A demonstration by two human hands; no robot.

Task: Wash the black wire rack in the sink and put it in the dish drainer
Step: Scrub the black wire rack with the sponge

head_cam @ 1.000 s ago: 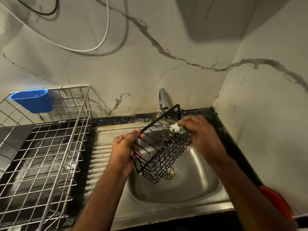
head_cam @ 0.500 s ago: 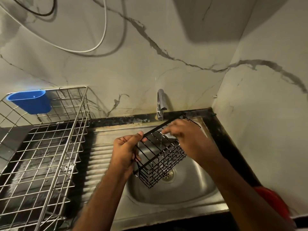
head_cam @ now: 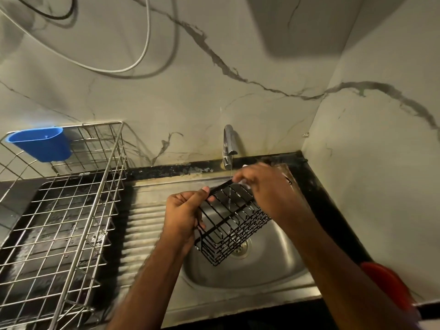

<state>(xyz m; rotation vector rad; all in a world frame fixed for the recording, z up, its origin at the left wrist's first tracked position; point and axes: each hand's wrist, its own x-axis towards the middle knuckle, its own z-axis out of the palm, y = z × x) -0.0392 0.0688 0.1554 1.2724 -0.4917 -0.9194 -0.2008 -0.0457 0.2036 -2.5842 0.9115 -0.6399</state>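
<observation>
Both hands are over the sink [head_cam: 273, 270] now, and between them is the black wire rack [head_cam: 232, 225], tilted, its far top edge up under the tap [head_cam: 229, 144] and its near corner hanging low over the drain [head_cam: 240, 250]. The left hand [head_cam: 184, 214] grips the rack's left end, thumb hooked over the top rail and fingers curled round the wires. The right hand [head_cam: 266, 186] is clamped on the far right rim, fingers curled down over it, with a scrap of something pale (a bit of sponge or cloth, hard to tell which) peeking out at the fingertips. A thin stream of water [head_cam: 230, 184] runs from the tap straight down through the rack's wires. The rack is held clear of the basin floor, well above it. Left of the sink sits the ribbed draining board [head_cam: 142, 225], and further left the steel dish drainer [head_cam: 59, 210], on the dark desk [head_cam: 319, 194]. A blue plastic cup [head_cam: 40, 144] hangs on the drainer's far left rail. On the marbled wall [head_cam: 190, 96] behind, a white cable [head_cam: 142, 44] loops down. Near right, partly behind the right forearm, there is a red object [head_cam: 385, 284], cut off by the arm.
</observation>
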